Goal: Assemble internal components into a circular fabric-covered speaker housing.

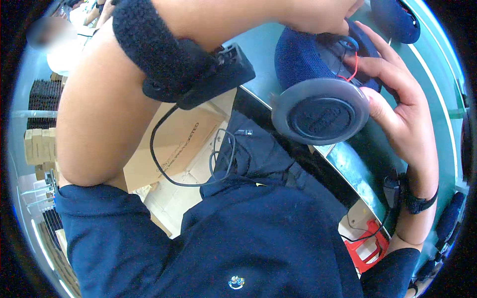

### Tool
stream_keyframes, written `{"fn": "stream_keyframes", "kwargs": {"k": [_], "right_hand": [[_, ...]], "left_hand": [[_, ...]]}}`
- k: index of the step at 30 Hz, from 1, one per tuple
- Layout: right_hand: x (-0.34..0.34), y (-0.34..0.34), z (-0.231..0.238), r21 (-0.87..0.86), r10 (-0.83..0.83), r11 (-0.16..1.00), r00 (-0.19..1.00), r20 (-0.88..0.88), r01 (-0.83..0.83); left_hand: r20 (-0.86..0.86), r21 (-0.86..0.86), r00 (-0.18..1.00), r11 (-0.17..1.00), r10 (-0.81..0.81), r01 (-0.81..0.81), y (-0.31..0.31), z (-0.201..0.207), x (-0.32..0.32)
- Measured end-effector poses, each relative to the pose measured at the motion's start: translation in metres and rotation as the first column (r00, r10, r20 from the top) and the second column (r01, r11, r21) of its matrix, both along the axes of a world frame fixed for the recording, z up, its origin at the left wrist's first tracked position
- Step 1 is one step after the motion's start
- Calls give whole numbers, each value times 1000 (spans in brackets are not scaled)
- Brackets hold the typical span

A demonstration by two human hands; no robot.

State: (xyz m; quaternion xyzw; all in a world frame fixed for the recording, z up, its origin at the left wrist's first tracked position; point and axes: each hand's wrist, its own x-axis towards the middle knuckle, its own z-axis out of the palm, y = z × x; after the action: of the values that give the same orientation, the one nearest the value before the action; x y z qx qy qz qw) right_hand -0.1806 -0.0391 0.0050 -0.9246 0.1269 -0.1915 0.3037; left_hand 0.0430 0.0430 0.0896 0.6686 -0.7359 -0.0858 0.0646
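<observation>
Head view: right hand (pixel 397 99) curls its fingers around a blue speaker (pixel 318 74), its grey round base (pixel 320 111) facing near. Left hand (pixel 343 20) pinches at the red wire (pixel 354 67) on top, fingertips mostly hidden. Speaker sits over the green table (pixel 437 99), right and far.

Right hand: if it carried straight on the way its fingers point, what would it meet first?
The right hand points up-left, and its fingers already rest on the dark blue fabric-covered part behind the grey round disc. Depth is unclear.
</observation>
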Motion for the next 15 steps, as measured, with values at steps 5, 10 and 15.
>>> {"fn": "stream_keyframes", "kwargs": {"k": [5,10,15], "right_hand": [[1,5,5,30,20,999,1000,-7,-20],[3,9,5,38,-6,999,1000,21,5],[4,10,4,37,-26,999,999,39,24]], "left_hand": [[-47,-368,981,916,-189,158,20,-22,12],[-119,-334,963,923,-241,189,42,-16,20],[197,-367,932,859,-303,357,43,-30,13]]}}
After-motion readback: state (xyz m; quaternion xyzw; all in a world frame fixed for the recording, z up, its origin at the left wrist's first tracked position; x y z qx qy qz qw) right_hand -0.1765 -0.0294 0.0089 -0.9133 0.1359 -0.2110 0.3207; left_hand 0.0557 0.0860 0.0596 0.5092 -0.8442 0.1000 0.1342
